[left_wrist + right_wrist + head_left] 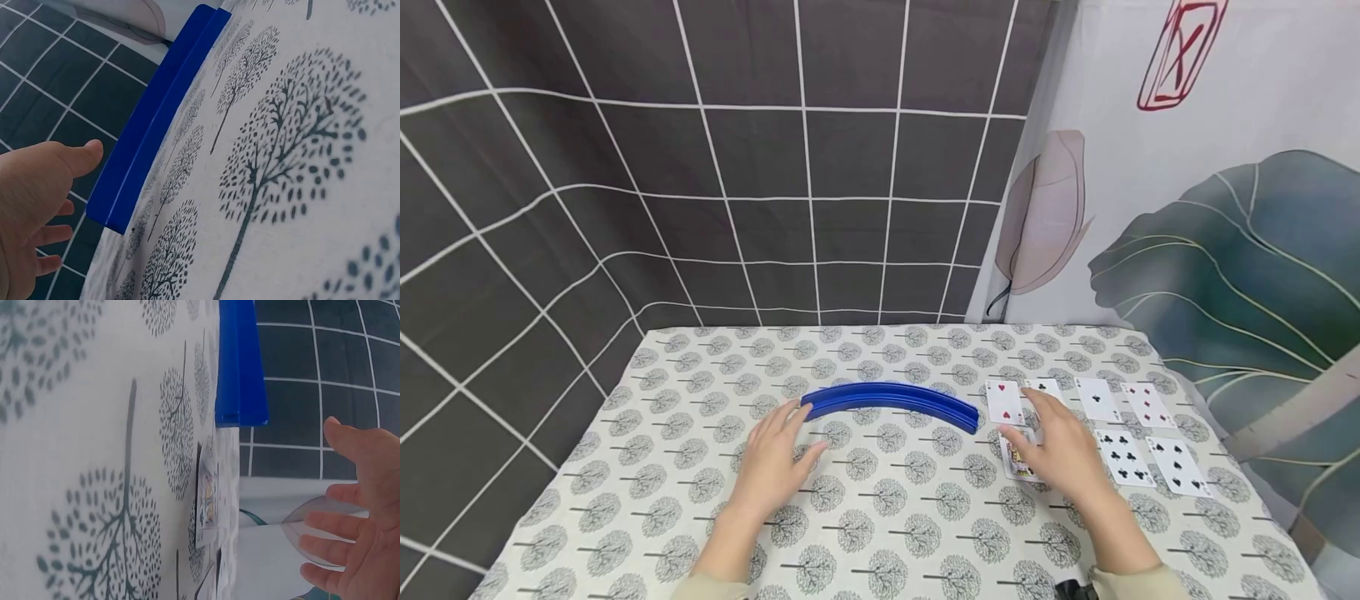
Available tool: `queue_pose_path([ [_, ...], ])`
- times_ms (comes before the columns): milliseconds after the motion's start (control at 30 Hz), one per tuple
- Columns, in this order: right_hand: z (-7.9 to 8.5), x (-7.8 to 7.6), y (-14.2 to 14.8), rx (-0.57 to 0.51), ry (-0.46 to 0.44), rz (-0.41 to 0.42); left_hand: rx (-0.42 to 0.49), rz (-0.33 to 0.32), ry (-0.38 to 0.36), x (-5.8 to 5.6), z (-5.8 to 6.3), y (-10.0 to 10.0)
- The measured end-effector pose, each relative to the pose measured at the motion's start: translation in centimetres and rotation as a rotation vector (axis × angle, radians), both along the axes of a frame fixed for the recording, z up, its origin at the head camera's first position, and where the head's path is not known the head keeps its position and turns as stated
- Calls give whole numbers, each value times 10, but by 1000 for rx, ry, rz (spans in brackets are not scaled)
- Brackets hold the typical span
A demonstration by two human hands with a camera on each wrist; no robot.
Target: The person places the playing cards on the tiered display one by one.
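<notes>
A curved blue card holder [887, 398], a long grooved rack, stands on the patterned tablecloth with no cards in its groove. My left hand [775, 462] is beside its left end, fingers extended and thumb apart, gripping nothing. In the left wrist view the thumb [87, 156] points toward the blue wall. My right hand [1060, 442] hovers over the playing cards to the right of the holder, fingers spread and holding nothing. Beneath it a face card [1017, 460] is partly covered, and another card [1042, 387] shows behind its fingertips.
Face-up cards lie in two rows on the right: a two of hearts [1003, 402], a club card [1097, 400], a diamond card [1147, 406], a six of clubs [1124, 458] and a spade card [1178, 467]. A dark checked curtain [850, 158] hangs behind the table.
</notes>
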State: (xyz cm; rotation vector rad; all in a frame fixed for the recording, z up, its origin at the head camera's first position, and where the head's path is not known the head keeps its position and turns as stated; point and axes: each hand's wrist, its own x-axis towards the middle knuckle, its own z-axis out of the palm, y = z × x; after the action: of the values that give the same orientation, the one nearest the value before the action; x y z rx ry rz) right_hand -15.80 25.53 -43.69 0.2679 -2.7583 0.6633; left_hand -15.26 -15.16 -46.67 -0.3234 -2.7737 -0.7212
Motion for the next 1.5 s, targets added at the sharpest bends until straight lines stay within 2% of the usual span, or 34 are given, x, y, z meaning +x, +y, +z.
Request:
queue_pose_path([
  [333, 3, -2, 5, -27, 3, -6, 5, 12, -37, -7, -2, -3],
  [833, 9, -10, 16, -29, -41, -41, 22, 28, -35, -12, -4, -12],
  [1200, 12, -7, 36, -83, -87, -66, 53, 35, -47, -8, -2, -7],
  [1500, 9, -6, 55, -108, -75, -76, 53, 37, -31, -9, -6, -4],
])
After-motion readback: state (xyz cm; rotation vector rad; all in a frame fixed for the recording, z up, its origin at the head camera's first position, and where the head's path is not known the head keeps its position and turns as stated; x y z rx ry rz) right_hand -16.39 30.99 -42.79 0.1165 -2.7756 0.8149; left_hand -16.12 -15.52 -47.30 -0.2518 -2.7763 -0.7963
